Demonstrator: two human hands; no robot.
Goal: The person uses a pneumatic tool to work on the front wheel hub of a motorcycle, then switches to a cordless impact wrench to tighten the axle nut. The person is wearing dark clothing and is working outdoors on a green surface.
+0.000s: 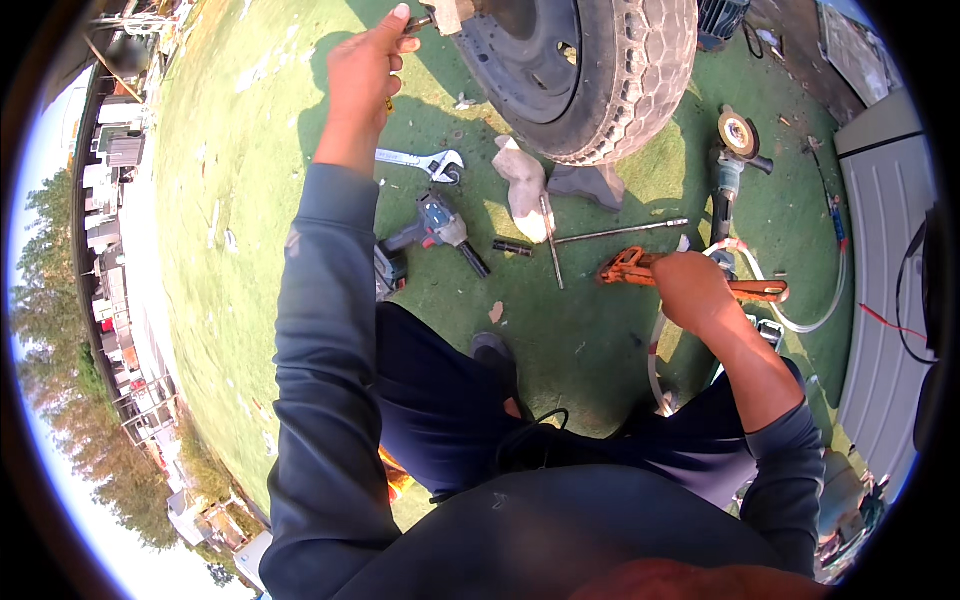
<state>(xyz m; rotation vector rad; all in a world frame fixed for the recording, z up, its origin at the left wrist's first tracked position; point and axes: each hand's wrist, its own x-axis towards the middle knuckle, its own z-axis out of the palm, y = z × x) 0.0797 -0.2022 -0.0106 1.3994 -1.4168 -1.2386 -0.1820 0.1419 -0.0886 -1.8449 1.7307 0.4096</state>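
My right hand (692,290) is wrapped round an orange pipe wrench (760,290), its jaw pointing left, held low over the green ground. My left hand (362,68) reaches far forward, fingers closed at a short dark metal piece (420,22) beside the wheel's hub; its kind cannot be made out. The wheel (620,80), a black tire on a dark steel rim, stands ahead. Between my hands lie an adjustable wrench (425,162), a cordless impact driver (440,225), a dark socket (512,246), a pale glove-like cloth (522,190) and a long metal bar (625,231).
An angle grinder (730,160) lies right of the tire. A dark wedge-shaped block (588,184) sits under it. A pale hose (800,328) loops beside my right hand. Grey panelled casing (885,280) borders the right side. My shoe (492,352) is on the green ground.
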